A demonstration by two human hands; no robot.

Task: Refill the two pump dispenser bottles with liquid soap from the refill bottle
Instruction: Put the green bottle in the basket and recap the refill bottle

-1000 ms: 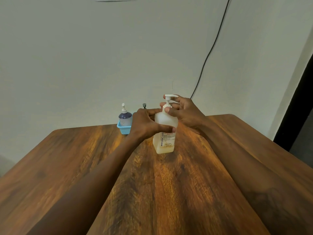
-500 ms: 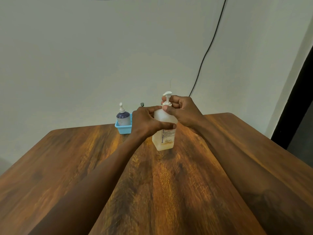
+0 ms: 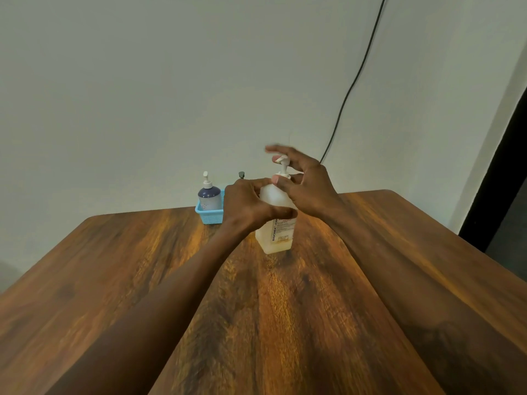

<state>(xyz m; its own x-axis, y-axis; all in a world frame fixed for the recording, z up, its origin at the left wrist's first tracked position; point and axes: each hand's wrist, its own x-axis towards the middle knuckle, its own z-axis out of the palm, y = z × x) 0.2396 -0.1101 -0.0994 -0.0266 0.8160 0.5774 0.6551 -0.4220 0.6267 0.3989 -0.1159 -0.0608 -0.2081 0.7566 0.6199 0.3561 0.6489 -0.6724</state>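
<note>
A translucent white pump bottle with a printed label and a little yellowish liquid stands upright on the wooden table. My left hand grips its body from the left. My right hand is at its white pump head, fingers spread and blurred around the collar and nozzle. A dark blue pump bottle stands in a small light-blue basket behind, at the table's far edge. A dark pump tip shows behind my left hand; its bottle is hidden.
A plain pale wall rises right behind the table, with a black cable hanging down it to the right. A dark doorway edge stands at the far right. The table's right edge runs diagonally near it.
My right hand's fingers have loosened and spread around the pump head, which has turned. My left hand keeps its hold on the bottle body. The bottle stays in place.
</note>
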